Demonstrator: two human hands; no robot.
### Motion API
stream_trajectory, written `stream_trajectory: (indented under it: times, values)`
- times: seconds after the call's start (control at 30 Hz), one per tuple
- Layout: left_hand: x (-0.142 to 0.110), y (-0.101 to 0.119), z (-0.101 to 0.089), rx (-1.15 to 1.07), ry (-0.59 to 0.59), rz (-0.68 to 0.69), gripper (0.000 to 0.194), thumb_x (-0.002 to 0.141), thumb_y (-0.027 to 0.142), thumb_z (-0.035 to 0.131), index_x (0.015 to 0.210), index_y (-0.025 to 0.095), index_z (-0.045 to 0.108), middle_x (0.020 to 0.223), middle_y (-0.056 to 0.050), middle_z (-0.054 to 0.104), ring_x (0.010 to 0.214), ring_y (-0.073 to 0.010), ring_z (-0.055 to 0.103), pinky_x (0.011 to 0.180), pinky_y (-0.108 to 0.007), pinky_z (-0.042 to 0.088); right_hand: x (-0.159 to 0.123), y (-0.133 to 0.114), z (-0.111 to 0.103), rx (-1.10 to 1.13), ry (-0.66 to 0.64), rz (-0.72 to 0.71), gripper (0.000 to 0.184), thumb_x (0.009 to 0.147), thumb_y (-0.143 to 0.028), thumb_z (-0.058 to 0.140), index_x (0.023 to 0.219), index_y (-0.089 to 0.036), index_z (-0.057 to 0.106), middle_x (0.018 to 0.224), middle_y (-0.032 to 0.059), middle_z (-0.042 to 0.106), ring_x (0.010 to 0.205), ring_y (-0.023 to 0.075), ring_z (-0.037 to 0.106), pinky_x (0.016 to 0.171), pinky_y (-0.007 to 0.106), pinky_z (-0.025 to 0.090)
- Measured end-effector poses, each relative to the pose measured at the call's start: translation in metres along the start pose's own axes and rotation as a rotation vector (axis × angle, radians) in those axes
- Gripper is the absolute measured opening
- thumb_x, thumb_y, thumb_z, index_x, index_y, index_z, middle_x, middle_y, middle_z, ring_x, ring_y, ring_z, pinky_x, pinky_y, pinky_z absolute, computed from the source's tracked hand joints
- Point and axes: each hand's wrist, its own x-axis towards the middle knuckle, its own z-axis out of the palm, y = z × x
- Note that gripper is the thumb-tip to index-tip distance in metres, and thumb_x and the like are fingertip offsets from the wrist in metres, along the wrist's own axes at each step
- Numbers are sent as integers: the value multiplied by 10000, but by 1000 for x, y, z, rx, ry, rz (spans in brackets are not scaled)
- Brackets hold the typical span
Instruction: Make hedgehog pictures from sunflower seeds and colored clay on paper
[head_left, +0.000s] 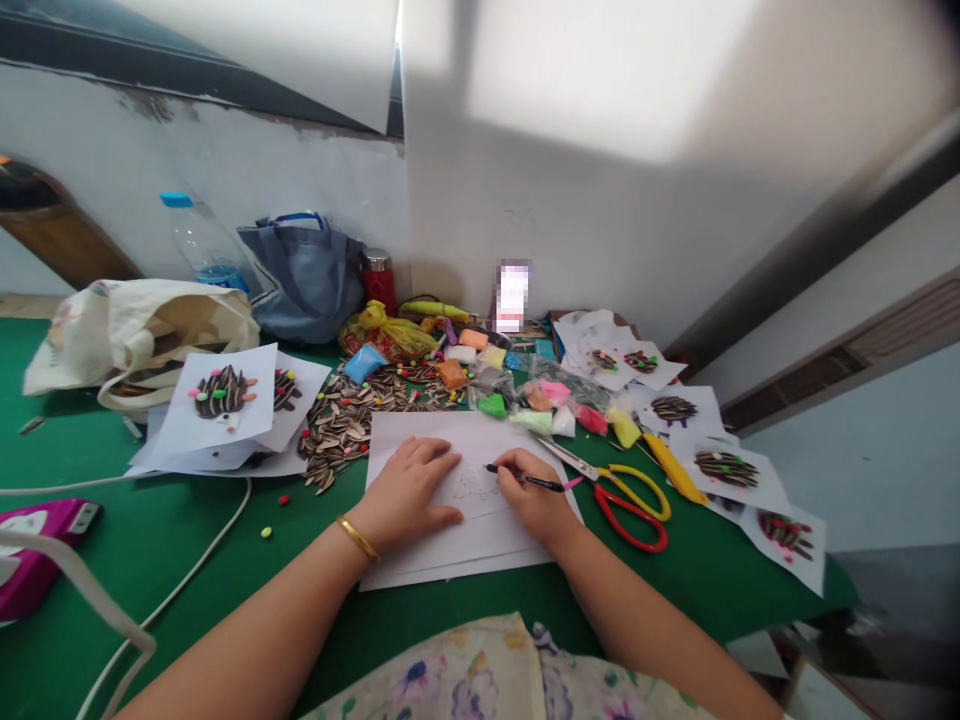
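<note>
White sheets of paper [420,560] lie stacked on the green table in front of me. Flat on the left part of the top sheet rests my left hand [415,485], fingers spread and holding nothing. My right hand [532,495] is closed around a black pen [544,483], its tip at the paper. Between the hands is a faint line drawing [474,482], partly too pale to make out. Just right of my right hand lie scissors [607,485] with one yellow and one red handle, their blades pointing at the paper.
Striped sunflower seeds [341,430] are heaped behind the paper, beside bags of coloured clay [555,395]. Finished seed pictures lie left [259,420] and right [739,470]. A yellow cutter [675,468], a phone [511,297], a blue bag [304,280] and a white cable [202,560] surround the workspace.
</note>
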Motion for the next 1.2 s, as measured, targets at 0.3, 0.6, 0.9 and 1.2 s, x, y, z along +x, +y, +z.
stream_trajectory:
  times: [0.3,0.6,0.9,1.2]
  values:
    - [0,0,0,14,-9,-5,778,667,528,777,1346,245,526,1371,-113,504,1279,-320,445,1169,-516,222,-1,-1,3,-19,-6,-3,158,831,-214,507,867,-206,661,769,0,665,716,162,595,649,256,430]
    - [1,1,-1,-1,-6,-8,770,667,521,779,1342,249,530,1370,-110,508,1290,-316,444,1174,-520,217,-1,2,0,-11,31,-15,149,832,-213,504,851,-201,651,761,9,664,709,166,598,645,259,439]
    - [0,-2,3,-9,13,-4,783,651,521,786,1343,270,521,1366,-97,509,1280,-318,452,1168,-516,222,-10,-3,1,-49,-1,-29,142,823,-191,512,836,-210,653,774,10,674,732,172,612,668,268,443]
    - [-1,0,1,-6,5,-10,779,656,518,786,1343,261,524,1369,-104,505,1286,-318,447,1170,-519,217,-11,-4,2,-43,-44,-42,134,835,-198,527,865,-216,656,800,6,679,748,169,613,682,267,447]
